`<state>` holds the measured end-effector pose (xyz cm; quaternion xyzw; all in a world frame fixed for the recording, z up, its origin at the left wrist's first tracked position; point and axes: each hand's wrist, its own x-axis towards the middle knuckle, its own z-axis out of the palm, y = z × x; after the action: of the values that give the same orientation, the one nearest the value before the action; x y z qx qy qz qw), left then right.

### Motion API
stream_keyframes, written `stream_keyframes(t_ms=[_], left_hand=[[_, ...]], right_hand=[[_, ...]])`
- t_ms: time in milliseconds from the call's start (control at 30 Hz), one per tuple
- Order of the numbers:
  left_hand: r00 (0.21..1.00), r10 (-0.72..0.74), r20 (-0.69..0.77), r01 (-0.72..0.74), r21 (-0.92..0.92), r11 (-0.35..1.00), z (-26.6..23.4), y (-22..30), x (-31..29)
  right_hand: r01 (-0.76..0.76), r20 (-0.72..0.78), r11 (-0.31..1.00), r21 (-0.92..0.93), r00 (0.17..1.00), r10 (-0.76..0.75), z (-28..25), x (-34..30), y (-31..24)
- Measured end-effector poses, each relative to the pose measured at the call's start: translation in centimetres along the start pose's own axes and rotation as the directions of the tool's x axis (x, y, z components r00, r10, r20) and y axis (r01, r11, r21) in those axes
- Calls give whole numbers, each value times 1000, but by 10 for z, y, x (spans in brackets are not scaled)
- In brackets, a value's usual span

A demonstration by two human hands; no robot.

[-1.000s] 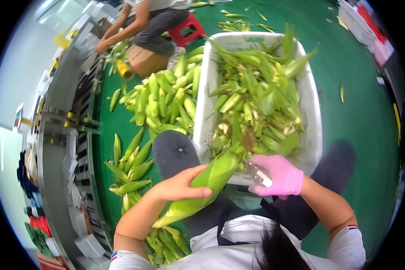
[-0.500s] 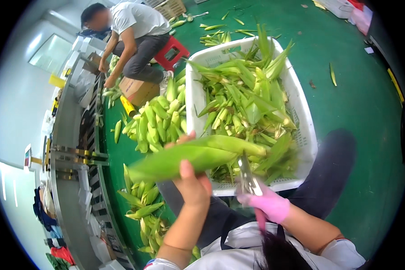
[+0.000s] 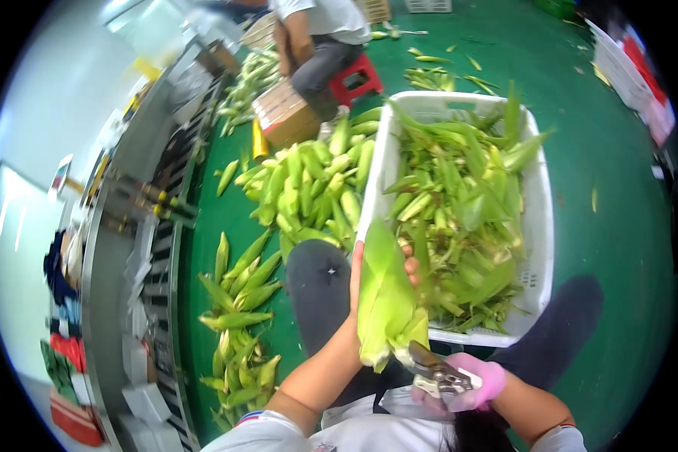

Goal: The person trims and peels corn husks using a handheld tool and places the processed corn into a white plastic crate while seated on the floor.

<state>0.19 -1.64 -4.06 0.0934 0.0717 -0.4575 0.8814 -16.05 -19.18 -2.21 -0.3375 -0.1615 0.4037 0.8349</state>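
Note:
My left hand is closed around an ear of corn in its green husk, thumb on one side and fingertips on the other. The ear points away from me, its pale stem end toward my body. In a pink glove, my right hand grips a pair of pruning shears. The metal blades touch or nearly touch the husk beside the stem end; exact contact is blurred. Just beyond the ear stands a white plastic crate heaped with loose green husks.
Unpeeled corn is piled left of the crate, with more ears nearer me. Beyond sits another person on a red stool beside a cardboard box. A metal rack runs along the left.
The ear has swung from lying crosswise to pointing away, with its stem end now toward me. The shears have come closer to my body. The whole view has shifted.

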Motion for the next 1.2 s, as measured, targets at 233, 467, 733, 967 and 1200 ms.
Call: stream_keyframes(t_ms=[233, 467, 733, 967, 1200], left_hand=[[990, 144, -3, -142, 140, 980, 23, 6, -52], [998, 63, -10, -38, 702, 711, -6, 2, -60], [804, 240, 544, -336, 749, -571, 19, -7, -19], [706, 268, 656, -202, 549, -811, 26, -27, -10], [996, 59, 62, -82, 888, 452, -2, -46, -22]], right_hand=[[300, -485, 952, 52, 841, -238, -19, -25, -32], [208, -728, 925, 319, 678, 99, -71, 2, -53], [142, -841, 989, -40, 530, -110, 30, 21, -75], [118, -828, 942, -314, 452, -333, 21, 22, -58], [114, -806, 990, -87, 577, -137, 40, 10, -81]])
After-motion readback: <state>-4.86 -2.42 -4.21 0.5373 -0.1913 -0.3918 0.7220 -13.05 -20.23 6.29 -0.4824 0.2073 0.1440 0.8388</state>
